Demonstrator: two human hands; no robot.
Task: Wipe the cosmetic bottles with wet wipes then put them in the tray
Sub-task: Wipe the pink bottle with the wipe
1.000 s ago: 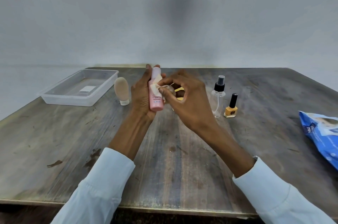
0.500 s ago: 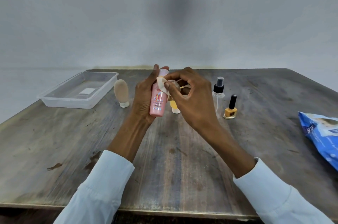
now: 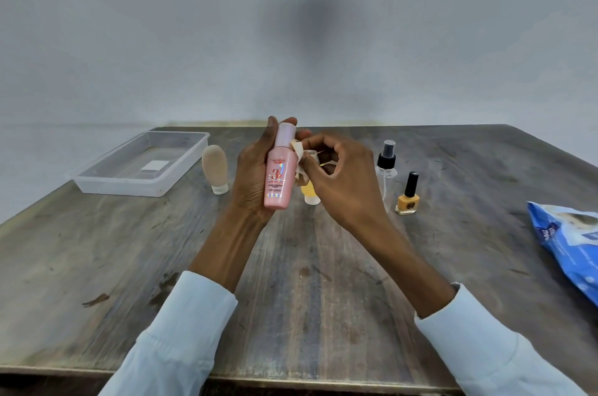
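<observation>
Pink bottle point(image 3: 278, 174): large numeral "3" on label; smaller lines illegible. Blue pack point(image 3: 569, 243) at 3 o'clock: partial white lettering "me", remainder unreadable.

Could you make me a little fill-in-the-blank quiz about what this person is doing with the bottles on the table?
1. The left hand holds the ____ bottle upright.
2. The right hand presses a wet wipe against that bottle's ____ side.
3. The clear tray holds ____ bottles so far.
4. The nail polish bottle has a ____ cap.

Missing words: pink; right; no; black
</observation>
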